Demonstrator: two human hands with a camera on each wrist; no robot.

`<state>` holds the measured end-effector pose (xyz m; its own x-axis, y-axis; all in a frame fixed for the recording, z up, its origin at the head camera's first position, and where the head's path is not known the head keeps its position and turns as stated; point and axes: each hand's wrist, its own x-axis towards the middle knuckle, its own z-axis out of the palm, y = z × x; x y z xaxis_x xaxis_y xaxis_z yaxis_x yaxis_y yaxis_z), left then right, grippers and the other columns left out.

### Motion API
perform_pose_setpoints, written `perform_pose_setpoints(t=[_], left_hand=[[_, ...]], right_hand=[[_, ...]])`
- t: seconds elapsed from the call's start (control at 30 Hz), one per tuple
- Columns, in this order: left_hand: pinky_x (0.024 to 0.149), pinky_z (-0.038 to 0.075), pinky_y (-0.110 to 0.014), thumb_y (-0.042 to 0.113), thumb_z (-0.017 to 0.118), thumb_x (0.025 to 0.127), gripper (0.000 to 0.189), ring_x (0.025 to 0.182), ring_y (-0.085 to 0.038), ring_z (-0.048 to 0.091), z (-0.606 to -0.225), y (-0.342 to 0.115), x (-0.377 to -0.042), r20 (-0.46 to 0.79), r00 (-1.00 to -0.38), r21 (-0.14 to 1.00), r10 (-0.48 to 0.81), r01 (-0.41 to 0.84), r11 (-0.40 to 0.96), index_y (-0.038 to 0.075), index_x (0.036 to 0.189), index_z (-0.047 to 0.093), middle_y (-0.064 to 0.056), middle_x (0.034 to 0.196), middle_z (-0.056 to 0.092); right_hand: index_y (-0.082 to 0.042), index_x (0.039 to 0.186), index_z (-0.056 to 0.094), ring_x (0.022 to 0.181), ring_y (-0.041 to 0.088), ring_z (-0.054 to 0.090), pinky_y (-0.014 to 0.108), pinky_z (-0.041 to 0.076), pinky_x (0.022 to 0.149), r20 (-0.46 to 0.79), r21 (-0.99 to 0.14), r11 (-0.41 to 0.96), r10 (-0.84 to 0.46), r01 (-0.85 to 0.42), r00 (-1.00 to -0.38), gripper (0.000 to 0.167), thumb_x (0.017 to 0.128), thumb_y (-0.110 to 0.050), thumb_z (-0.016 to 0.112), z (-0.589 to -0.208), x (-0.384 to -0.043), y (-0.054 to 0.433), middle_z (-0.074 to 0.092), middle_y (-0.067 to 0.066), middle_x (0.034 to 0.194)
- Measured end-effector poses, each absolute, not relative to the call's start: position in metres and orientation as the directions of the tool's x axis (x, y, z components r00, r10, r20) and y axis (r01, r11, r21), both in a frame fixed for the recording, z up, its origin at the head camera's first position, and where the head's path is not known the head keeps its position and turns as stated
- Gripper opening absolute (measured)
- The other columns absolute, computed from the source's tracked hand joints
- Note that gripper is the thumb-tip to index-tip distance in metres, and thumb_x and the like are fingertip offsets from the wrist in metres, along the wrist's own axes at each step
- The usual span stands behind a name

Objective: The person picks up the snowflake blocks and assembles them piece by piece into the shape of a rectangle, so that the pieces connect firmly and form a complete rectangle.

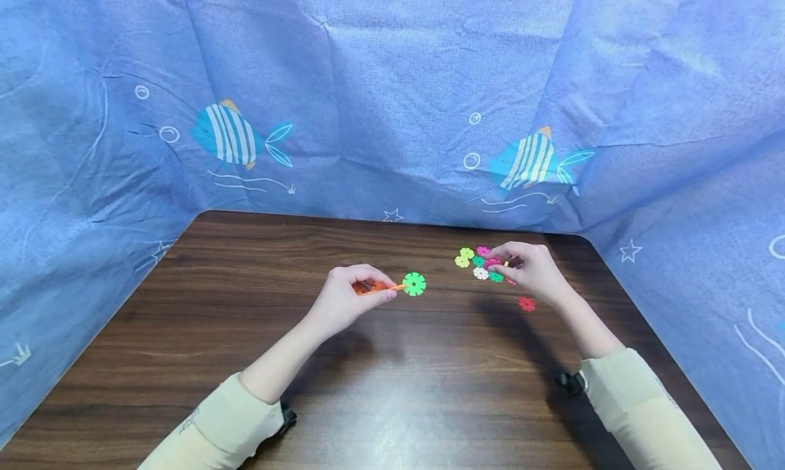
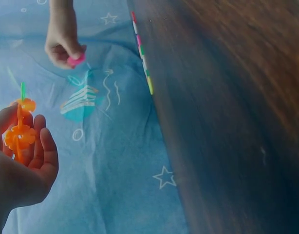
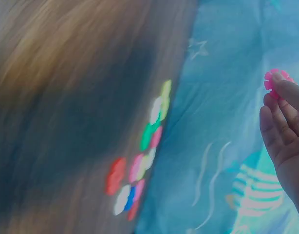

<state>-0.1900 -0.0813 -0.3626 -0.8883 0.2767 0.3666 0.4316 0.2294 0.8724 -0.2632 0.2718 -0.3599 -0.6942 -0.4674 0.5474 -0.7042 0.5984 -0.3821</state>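
Note:
My left hand (image 1: 343, 298) pinches a short chain of orange notched snowflake discs (image 2: 20, 137), slotted into each other. At the chain's far end, a green snowflake disc (image 1: 413, 284) sticks out past the fingertips, seen flat-on in the head view and as a thin edge in the left wrist view. Between thumb and fingers, my right hand (image 1: 535, 272) holds a pink snowflake disc (image 3: 275, 83) above the loose discs. In the head view the right hand covers part of that group.
Several loose discs lie grouped toward the table's far right, among them a white disc (image 1: 480, 273) and a yellow one (image 1: 462, 261). A red disc (image 1: 526, 304) lies a little nearer. Blue fish-print cloth (image 1: 392, 102) hangs around the brown wooden table (image 1: 245, 306).

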Motion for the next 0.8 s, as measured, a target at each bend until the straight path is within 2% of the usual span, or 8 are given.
perform_pose_setpoints(t=[0.13, 0.33, 0.57, 0.8], left_hand=[[0.057, 0.052, -0.026, 0.014, 0.079, 0.076, 0.011, 0.064, -0.012, 0.061, -0.362, -0.08, -0.19, 0.334, -0.902, 0.896, 0.274, 0.394, 0.206, 0.014, 0.086, 0.074, 0.0, 0.078, 0.07], [0.057, 0.053, -0.026, 0.015, 0.078, 0.077, 0.011, 0.066, -0.013, 0.063, -0.359, -0.077, -0.19, 0.353, -0.899, 0.886, 0.258, 0.41, 0.218, 0.015, 0.087, 0.074, 0.001, 0.078, 0.071], [0.056, 0.05, -0.023, 0.015, 0.078, 0.077, 0.011, 0.064, -0.012, 0.061, -0.356, -0.074, -0.191, 0.376, -0.894, 0.876, 0.242, 0.428, 0.221, 0.014, 0.087, 0.075, 0.0, 0.075, 0.071], [0.054, 0.049, -0.023, 0.015, 0.078, 0.077, 0.01, 0.063, -0.012, 0.061, -0.359, -0.071, -0.191, 0.384, -0.89, 0.876, 0.245, 0.436, 0.209, 0.014, 0.087, 0.075, 0.0, 0.075, 0.07]], right_hand=[[-0.016, 0.087, 0.074, 0.066, 0.0, 0.058, 0.016, 0.046, 0.052, 0.566, -0.401, 0.566, -0.465, -0.72, -0.68, 0.02, 0.072, -0.005, 0.08, -0.347, -0.253, 0.259, 0.07, -0.005, 0.081], [-0.018, 0.086, 0.075, 0.073, 0.001, 0.06, 0.015, 0.049, 0.062, 0.607, -0.441, 0.458, -0.481, -0.772, -0.632, 0.022, 0.072, -0.001, 0.079, -0.332, -0.241, 0.24, 0.07, -0.006, 0.084], [-0.015, 0.086, 0.075, 0.064, 0.002, 0.058, 0.016, 0.045, 0.052, 0.63, -0.474, 0.375, -0.487, -0.797, -0.604, 0.024, 0.069, 0.002, 0.08, -0.317, -0.226, 0.216, 0.07, -0.006, 0.081], [-0.019, 0.087, 0.074, 0.075, 0.005, 0.065, 0.017, 0.049, 0.063, 0.633, -0.483, 0.344, -0.498, -0.805, -0.593, 0.025, 0.071, -0.001, 0.08, -0.316, -0.219, 0.202, 0.071, -0.009, 0.083]])
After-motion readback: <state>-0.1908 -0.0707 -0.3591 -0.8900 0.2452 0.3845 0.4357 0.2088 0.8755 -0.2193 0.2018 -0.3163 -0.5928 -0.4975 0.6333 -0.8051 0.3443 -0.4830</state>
